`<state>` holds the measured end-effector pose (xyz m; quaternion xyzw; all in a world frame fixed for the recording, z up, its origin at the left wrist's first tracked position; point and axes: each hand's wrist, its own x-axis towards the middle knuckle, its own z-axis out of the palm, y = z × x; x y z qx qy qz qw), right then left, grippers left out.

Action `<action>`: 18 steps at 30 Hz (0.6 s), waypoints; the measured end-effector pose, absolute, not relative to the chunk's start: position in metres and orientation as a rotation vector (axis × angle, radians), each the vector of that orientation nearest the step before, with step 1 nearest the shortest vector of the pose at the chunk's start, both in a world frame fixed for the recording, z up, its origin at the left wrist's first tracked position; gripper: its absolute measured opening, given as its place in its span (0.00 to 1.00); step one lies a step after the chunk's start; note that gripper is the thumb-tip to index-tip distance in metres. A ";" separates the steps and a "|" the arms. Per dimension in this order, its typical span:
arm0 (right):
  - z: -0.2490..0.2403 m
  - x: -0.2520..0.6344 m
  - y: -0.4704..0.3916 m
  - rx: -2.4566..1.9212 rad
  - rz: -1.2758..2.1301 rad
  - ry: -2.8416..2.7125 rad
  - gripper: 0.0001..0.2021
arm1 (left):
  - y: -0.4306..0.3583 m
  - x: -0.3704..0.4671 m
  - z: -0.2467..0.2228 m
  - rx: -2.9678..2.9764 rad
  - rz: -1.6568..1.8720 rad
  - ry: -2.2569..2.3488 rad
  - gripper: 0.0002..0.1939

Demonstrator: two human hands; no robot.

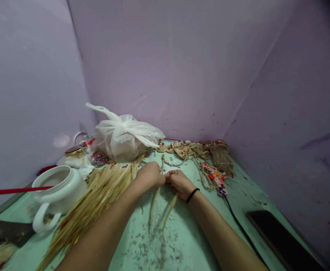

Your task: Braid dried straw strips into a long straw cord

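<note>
A straw-coloured twisted fibre cord (162,162) runs between my two hands, its finished end pointing toward the wall. Two loose fibre strands (154,209) hang down from the hands onto the pale green tabletop (142,241). My left hand (150,174) is closed round the cord, its back hiding most of the fingers. Close beside it, nearly touching, my right hand (179,181) pinches the fibre with thumb and fingertips; a black band (192,195) circles that wrist. Just left of my left forearm lies a spread bundle of dry fibre strips (97,199).
At left stands a white handled pot (61,192) with a red stick (18,191) across it. A knotted white plastic bag (122,139) sits behind. Braided pieces (187,149), a floral-patterned tool (216,177) with a black cable, and a dark phone-like slab (280,237) lie right.
</note>
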<state>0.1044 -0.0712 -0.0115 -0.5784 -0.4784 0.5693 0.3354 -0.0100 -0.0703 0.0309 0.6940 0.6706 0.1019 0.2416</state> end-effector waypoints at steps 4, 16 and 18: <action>-0.011 0.103 -0.073 -1.424 1.522 -1.073 0.06 | -0.092 0.011 0.029 2.022 0.348 1.879 0.09; -0.009 0.116 -0.072 -1.316 1.799 -1.150 0.03 | -0.060 -0.020 0.037 1.454 0.470 1.686 0.09; -0.009 0.117 -0.072 -1.272 1.815 -1.153 0.03 | -0.060 -0.016 0.028 1.236 0.399 1.492 0.08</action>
